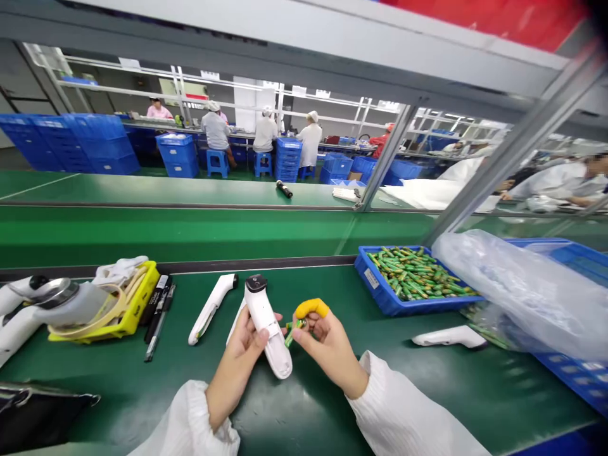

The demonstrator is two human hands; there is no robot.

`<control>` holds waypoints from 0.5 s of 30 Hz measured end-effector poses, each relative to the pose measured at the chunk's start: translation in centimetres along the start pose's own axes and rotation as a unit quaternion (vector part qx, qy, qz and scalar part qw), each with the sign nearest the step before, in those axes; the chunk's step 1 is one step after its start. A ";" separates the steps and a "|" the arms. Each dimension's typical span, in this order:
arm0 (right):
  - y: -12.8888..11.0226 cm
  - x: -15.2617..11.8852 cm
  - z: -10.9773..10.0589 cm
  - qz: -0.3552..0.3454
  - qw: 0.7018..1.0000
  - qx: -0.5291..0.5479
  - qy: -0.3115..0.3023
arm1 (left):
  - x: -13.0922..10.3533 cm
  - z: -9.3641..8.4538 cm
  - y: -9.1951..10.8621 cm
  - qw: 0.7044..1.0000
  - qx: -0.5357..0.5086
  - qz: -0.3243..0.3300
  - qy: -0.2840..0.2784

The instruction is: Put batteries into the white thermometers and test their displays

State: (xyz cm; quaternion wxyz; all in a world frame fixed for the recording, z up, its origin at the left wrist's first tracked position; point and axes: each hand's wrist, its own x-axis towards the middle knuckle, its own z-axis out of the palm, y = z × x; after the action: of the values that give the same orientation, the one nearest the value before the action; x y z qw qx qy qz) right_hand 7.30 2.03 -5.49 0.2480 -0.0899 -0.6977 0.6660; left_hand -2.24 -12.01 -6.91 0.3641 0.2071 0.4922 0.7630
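Observation:
My left hand [244, 348] is wrapped round a white handheld device [266, 323] with a black-and-grey head, held tilted over the green table [308, 418]. Green batteries [291, 335] are pinched in my right hand [327, 342], close against the device's right side; their exact number is hard to tell. A yellow cover sits on one finger of that hand. Partly hidden behind the held device lies another white one. A further white device [213, 308] rests to the left, and one more [449, 337] lies at the right.
A blue tray [389, 305] of green batteries stands at back right, beside plastic bags [517, 285]. At left are a yellow basket [137, 301], markers [156, 307], a bottle and a black pouch [42, 415]. A metal post slants at right. People work beyond.

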 end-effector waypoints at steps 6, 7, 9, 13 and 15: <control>-0.3 -1.3 0.5 -0.141 0.955 -0.254 -0.053 | -0.3 0.0 -0.9 0.999 -0.009 0.031 0.030; -0.4 -1.2 0.5 -0.178 0.941 -0.278 -0.071 | -0.4 0.1 -0.9 0.999 -0.009 0.035 0.038; -0.5 -1.0 0.6 -0.224 0.924 -0.298 -0.090 | -0.5 0.2 -0.7 0.998 -0.017 0.038 0.051; -0.5 -0.7 0.5 -0.214 0.938 -0.259 -0.086 | -0.7 0.5 0.0 0.997 -0.042 0.036 0.057; -0.5 -0.7 0.4 -0.190 0.947 -0.240 -0.094 | -0.8 0.6 0.2 0.997 -0.048 0.040 0.053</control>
State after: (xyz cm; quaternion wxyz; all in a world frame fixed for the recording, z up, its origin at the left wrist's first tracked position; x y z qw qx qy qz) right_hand 7.80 1.37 -5.18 0.2743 0.0506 -0.8612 0.4249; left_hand -1.42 -12.29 -6.41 0.3160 0.1685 0.4648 0.8098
